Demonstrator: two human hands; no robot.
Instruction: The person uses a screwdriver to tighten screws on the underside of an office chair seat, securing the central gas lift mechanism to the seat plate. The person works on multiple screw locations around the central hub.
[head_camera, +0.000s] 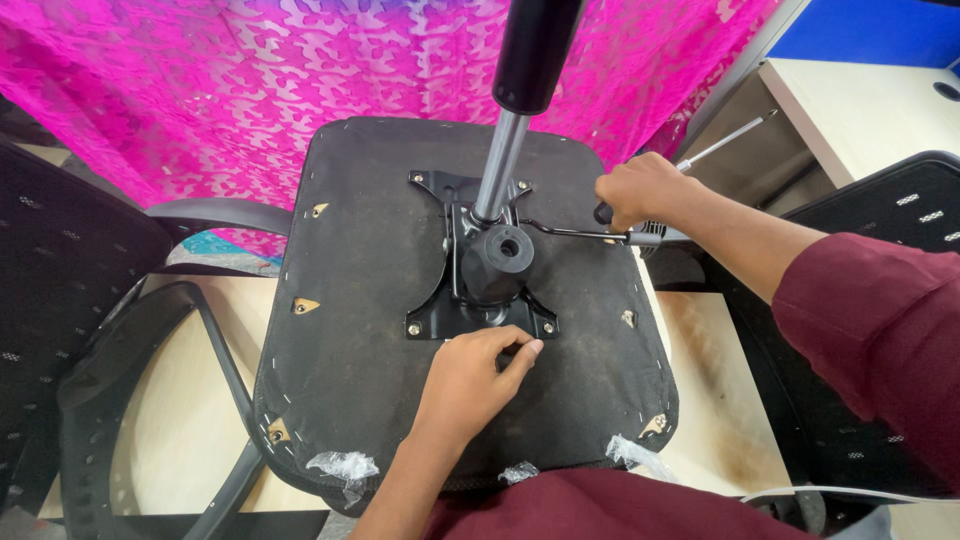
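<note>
Bright pink patterned cloth (200, 90) hangs across the back of the room, w/ a pale wooden table (700, 400) in front of it, scorched brown on the near right. Upside-down on that table lies a black fabric-covered office chair seat (360, 330), underside up, staples round its edge and scraps of clear plastic wrap (345, 467) at the near rim.

Bolted to the middle of the seat is a black metal mechanism plate (480, 315). A chrome gas-lift column w/ black upper sleeve (505, 150) stands up out of it, and a black round plastic knob (503, 250) sits just in front of the column.

Left hand (470, 385) rests on the seat at the plate's near edge, fingers curled and pinching at something small there – too hidden to say what, poss. a bolt. Right hand (640, 190) is clenched round a black-handled tool w/ a slim silver shaft (725, 138) pointing away to the upper right, just beside the thin black metal lever rod (570, 232) that runs out from the mechanism.

Progress, as I judge it: bolt heads show at the plate's far corners and both near corners, so the plate looks fully fixed or not yet loosened – can't tell which. Column is seated. Black curved plastic armrest (215, 215) at left touches the seat's edge; another black mesh chair part (60, 260) lies apart at far left.
</note>
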